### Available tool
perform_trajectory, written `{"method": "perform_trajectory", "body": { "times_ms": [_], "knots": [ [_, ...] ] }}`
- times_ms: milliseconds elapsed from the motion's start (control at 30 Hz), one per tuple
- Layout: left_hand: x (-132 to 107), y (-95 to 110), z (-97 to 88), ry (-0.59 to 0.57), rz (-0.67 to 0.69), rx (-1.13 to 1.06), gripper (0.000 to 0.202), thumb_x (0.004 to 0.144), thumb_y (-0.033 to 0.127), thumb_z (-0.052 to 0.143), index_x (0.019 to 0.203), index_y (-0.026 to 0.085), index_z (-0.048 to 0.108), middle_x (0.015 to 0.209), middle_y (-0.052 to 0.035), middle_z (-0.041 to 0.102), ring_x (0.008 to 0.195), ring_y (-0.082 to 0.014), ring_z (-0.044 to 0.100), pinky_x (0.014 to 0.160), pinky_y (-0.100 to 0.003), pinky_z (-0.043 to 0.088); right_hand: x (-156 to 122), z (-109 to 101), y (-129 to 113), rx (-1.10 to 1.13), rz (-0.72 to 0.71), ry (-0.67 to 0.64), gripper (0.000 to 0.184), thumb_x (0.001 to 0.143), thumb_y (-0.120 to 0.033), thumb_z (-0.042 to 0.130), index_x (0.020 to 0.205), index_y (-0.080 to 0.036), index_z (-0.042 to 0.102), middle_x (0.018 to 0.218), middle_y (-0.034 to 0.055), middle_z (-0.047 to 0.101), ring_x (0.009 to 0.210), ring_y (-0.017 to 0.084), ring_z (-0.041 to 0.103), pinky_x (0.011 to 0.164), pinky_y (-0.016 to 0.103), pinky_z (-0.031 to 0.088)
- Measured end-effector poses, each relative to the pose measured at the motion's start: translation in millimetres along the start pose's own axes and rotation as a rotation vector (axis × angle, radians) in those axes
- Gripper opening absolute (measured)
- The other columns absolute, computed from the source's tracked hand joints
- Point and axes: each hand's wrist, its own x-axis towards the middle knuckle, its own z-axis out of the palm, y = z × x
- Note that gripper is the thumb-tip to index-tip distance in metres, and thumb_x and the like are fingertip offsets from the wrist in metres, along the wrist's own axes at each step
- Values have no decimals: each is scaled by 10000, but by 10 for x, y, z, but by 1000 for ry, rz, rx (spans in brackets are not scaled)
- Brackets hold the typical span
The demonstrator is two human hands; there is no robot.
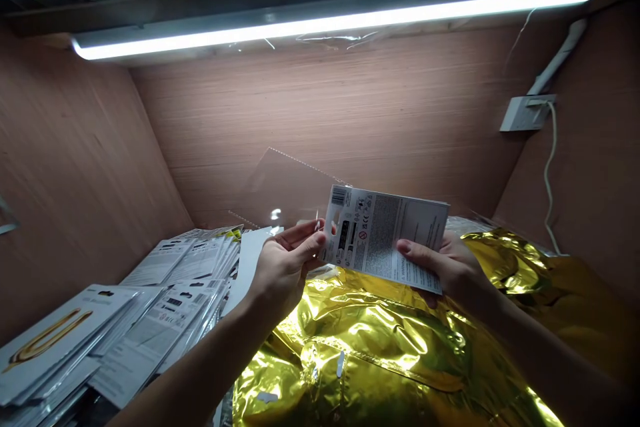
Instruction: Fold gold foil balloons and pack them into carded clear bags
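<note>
Printed retail card (pixel 385 237) lies crosswise between your hands.
Long axis runs left-right; your left hand (pixel 283 267) and right hand (pixel 447 270) clamp opposite ends.

The paper card (pixel 385 237) looks smooth and a little shiny. Below the card, the gold foil (pixel 370 353) is very shiny and crinkly. Behind the card, the wood wall (pixel 330 100) is flat and matt, with thin lines. Left of the card, the paper packs (pixel 165 267) look smooth.
</note>
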Motion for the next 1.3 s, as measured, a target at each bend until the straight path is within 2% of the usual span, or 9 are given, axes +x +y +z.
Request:
{"method": "perform_trajectory", "body": {
  "times_ms": [200, 300, 433, 633, 733, 833, 1000, 1067, 1300],
  "knots": [
    [-31, 44, -10, 12, -49, 62, 498, 576, 278, 1005, 1004, 103, 819, 883, -133, 814, 707, -190, 769, 633, -246, 656, 91, -150, 87, -70, -51, -32, 399, 801, -545, 797, 688, -194, 646, 434, -2, 558, 288, 153, 511, 250, 232, 378],
    [-55, 3, 3, -8, -20, 78, 491, 593, 201, 994, 1039, 105, 814, 934, -146, 816, 758, -195, 779, 676, -237, 652, 95, -185, 82, -83, -61, -38, 401, 807, -547, 795, 727, -181, 652, 449, -9, 565, 291, 159, 529, 251, 230, 405],
    [-69, -79, 13, 32, 67, 48, 404, 589, 101, 977, 962, 150, 830, 958, -101, 823, 852, -188, 787, 761, -205, 638, 45, -147, 64, -70, -74, -69, 403, 826, -537, 785, 729, -177, 632, 454, -15, 569, 291, 148, 538, 256, 203, 401],
    [-86, -137, 10, -114, 113, 51, 308, 810, 192, 859, 1112, 152, 810, 1107, -123, 800, 988, -229, 763, 894, -306, 627, -12, 25, 157, -74, -98, -57, 430, 881, -546, 738, 751, -152, 628, 488, 10, 607, 314, 150, 573, 268, 187, 416],
    [-89, -123, 13, -141, 125, 2, 270, 834, 238, 844, 1092, 159, 817, 1080, -116, 804, 961, -236, 758, 895, -351, 630, -37, 75, 170, -81, -119, -15, 446, 878, -552, 741, 736, -145, 629, 483, 10, 599, 312, 150, 569, 270, 196, 428],
    [-86, -67, 16, -152, 128, 2, 262, 867, 295, 816, 1078, 140, 820, 1016, -124, 801, 890, -226, 751, 850, -372, 641, -52, 31, 115, -94, -120, 6, 442, 870, -544, 753, 722, -145, 636, 476, 19, 609, 312, 154, 574, 270, 193, 415],
    [-98, 37, 43, -133, 107, 36, 187, 861, 284, 822, 960, 127, 830, 745, -50, 741, 659, -126, 678, 728, -278, 630, -38, -154, -4, -140, -106, 4, 426, 827, -555, 791, 736, -164, 650, 459, 10, 601, 296, 171, 568, 252, 213, 415],
    [-109, 56, 51, -153, 81, 34, 183, 845, 289, 837, 920, 122, 829, 727, -46, 733, 639, -112, 668, 716, -251, 616, -34, -195, -30, -160, -113, 13, 416, 819, -551, 801, 746, -167, 660, 463, 9, 601, 303, 182, 575, 254, 233, 440],
    [-140, 70, 32, -172, 20, 99, 342, 860, 328, 817, 1125, 113, 807, 1008, -164, 799, 887, -258, 771, 871, -398, 632, -42, -181, -29, -171, -175, 57, 381, 823, -515, 806, 733, -170, 672, 486, 10, 601, 303, 190, 566, 257, 284, 477]
  ]
}}
